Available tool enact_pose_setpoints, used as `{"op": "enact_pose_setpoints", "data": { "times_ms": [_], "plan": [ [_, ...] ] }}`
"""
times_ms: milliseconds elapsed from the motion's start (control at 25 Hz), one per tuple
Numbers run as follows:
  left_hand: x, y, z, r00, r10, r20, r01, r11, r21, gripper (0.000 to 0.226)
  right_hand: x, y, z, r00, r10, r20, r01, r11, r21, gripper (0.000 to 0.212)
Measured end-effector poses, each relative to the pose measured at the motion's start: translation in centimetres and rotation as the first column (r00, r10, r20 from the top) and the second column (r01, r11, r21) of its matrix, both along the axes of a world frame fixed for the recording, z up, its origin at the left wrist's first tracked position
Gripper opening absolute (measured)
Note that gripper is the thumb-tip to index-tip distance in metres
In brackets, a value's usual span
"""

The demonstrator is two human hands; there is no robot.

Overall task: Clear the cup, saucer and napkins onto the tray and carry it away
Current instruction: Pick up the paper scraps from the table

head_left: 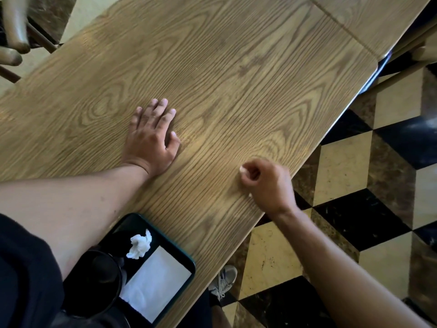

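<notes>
- Resting flat, the left hand (153,136) lies spread and empty on the bench (236,67).
- Right hand (267,183) is clenched on a small white scrap (242,169).
- Cup (104,268) and napkins (156,280) sit on the tray (189,259).

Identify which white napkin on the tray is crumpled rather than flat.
The crumpled napkin near the tray's far end is balled up; the flat napkin beside it lies spread out as a smooth rectangle.

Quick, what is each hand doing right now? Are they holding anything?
Left hand: open, flat on the table, holding nothing.
Right hand: closed in a fist around a small white scrap, probably napkin.
</notes>
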State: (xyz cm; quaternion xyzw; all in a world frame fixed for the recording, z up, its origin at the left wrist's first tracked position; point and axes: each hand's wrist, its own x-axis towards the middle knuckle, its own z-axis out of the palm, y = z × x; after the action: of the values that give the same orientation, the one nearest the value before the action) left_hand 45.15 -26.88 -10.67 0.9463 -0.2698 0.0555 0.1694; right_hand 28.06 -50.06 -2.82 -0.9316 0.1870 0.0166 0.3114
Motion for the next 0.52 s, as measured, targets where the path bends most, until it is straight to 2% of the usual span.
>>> {"op": "enact_pose_setpoints", "data": {
  "times_ms": [160,240,360,440,520],
  "plan": [
    [0.1,0.0,0.1,1.0,0.003,-0.022,-0.003,1.0,-0.006,0.06,4.3,-7.6,-0.9,0.977,-0.196,0.086,0.206,0.97,-0.128,0.016],
    [0.1,-0.1,0.2,1.0,0.001,-0.022,-0.001,1.0,-0.004,0.059,3.2,-7.6,-1.7,0.975,-0.199,0.103,0.211,0.969,-0.126,0.014],
    [0.1,0.0,0.2,1.0,-0.002,-0.015,0.002,1.0,-0.002,0.057,-3.4,-0.9,-1.9,0.98,-0.091,0.177,0.108,0.99,-0.089,0.007],
    [0.1,-0.1,0.1,1.0,0.002,-0.014,-0.002,1.0,-0.003,0.057,-8.3,4.7,-1.4,0.989,0.054,0.134,-0.056,0.998,0.01,0.007],
    [0.1,-0.1,0.1,1.0,0.005,-0.014,-0.005,1.0,-0.006,0.057,-10.1,6.9,-0.7,0.987,0.119,0.105,-0.13,0.986,0.1,0.012]
  ]
}}
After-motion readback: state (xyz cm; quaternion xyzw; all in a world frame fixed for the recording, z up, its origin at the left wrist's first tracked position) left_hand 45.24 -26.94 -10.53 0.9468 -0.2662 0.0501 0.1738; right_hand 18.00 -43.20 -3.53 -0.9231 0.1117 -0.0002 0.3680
